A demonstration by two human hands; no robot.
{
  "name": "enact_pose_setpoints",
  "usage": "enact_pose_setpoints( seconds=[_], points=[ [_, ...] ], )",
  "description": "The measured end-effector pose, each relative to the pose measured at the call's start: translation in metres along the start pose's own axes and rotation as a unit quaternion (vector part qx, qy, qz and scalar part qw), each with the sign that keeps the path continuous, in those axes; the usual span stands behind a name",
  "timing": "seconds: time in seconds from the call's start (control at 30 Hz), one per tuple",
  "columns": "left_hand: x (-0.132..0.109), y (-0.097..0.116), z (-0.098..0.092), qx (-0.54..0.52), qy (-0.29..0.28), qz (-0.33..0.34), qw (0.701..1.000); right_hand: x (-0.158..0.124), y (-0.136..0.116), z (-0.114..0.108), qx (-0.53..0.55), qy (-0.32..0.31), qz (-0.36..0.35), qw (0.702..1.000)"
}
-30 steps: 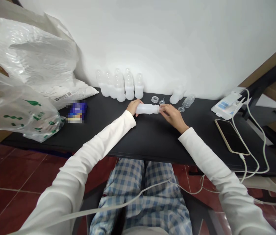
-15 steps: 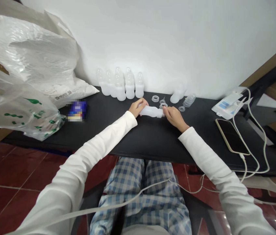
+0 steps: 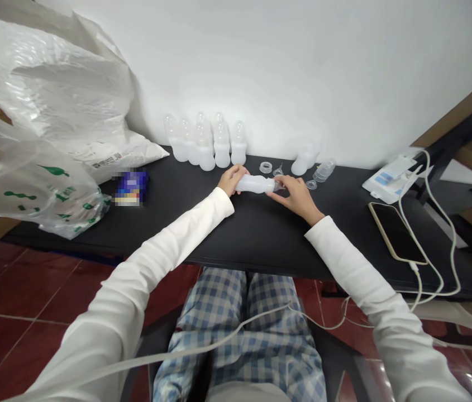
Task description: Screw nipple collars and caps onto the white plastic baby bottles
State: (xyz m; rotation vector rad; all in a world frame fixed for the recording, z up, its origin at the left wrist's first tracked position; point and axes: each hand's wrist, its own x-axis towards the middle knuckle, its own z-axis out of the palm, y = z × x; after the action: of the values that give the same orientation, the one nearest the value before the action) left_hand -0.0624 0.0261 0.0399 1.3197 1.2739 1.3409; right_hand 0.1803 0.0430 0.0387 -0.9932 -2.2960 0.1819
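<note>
My left hand (image 3: 230,180) grips the body of a translucent white plastic bottle (image 3: 254,184), which lies on its side above the black table (image 3: 256,234). My right hand (image 3: 296,195) is at the bottle's neck, its fingers pinching a small clear plastic piece (image 3: 278,186) against the mouth. Behind the hands, several upright translucent bottles (image 3: 205,146) stand in a cluster by the wall. A plastic ring (image 3: 266,167), a clear teat-like piece (image 3: 278,171) and a stack of clear cups (image 3: 323,170) lie near my right hand.
A bottle (image 3: 303,163) lies near the wall. Crumpled plastic bags (image 3: 30,178) and a blurred blue packet (image 3: 130,188) sit at the left. A phone (image 3: 395,233) with a white cable and a white package (image 3: 389,180) are at the right.
The bottle has swung from tilted to nearly level and shifted left. My right hand has moved up to its neck, with the clear piece now at the mouth.
</note>
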Motion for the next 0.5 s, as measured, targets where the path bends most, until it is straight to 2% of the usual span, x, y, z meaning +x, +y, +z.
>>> enact_pose_setpoints(
  seconds=[0.07,0.17,0.33,0.5],
  points=[
    [0.0,-0.003,-0.001,0.011,-0.028,0.034,0.999,0.001,0.002,0.001,0.026,-0.002,0.004,1.0],
    [0.006,-0.01,-0.003,0.013,-0.054,0.078,0.995,0.001,0.0,0.004,0.127,-0.004,0.038,0.991],
    [0.019,-0.02,-0.004,-0.002,-0.088,0.19,0.978,0.003,-0.004,0.007,0.269,-0.019,0.123,0.955],
    [0.013,-0.015,-0.002,0.082,-0.087,0.316,0.941,0.007,0.009,0.006,0.357,-0.052,0.189,0.913]
  ],
)
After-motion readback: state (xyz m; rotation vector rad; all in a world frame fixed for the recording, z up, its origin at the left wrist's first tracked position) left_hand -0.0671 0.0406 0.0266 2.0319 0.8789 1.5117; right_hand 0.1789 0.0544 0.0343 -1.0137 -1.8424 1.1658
